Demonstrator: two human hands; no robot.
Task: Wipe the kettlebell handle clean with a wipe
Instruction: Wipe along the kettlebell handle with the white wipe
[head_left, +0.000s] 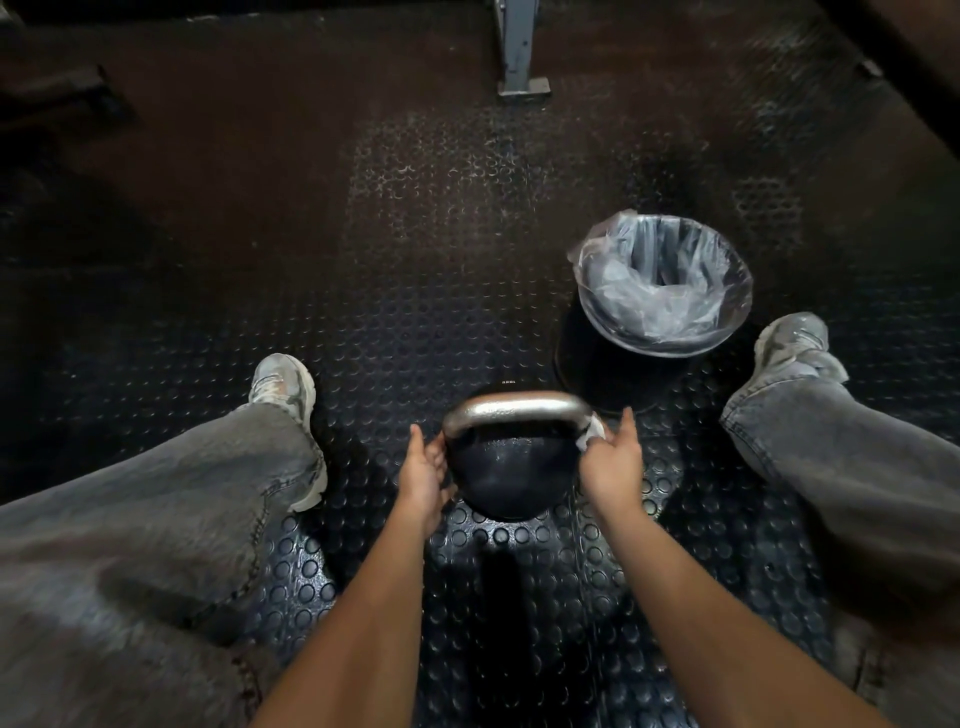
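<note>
Black kettlebell on studded rubber floor at lower centre, left hand with straight fingers against its left side, right hand pinching a white wipe at the steel handle right end, lined bin upper right.

Kettlebell handle bare shiny metal; body smooth matt black. Floor studded rubber. Bin liner thin glossy plastic. Jeans denim.
</note>
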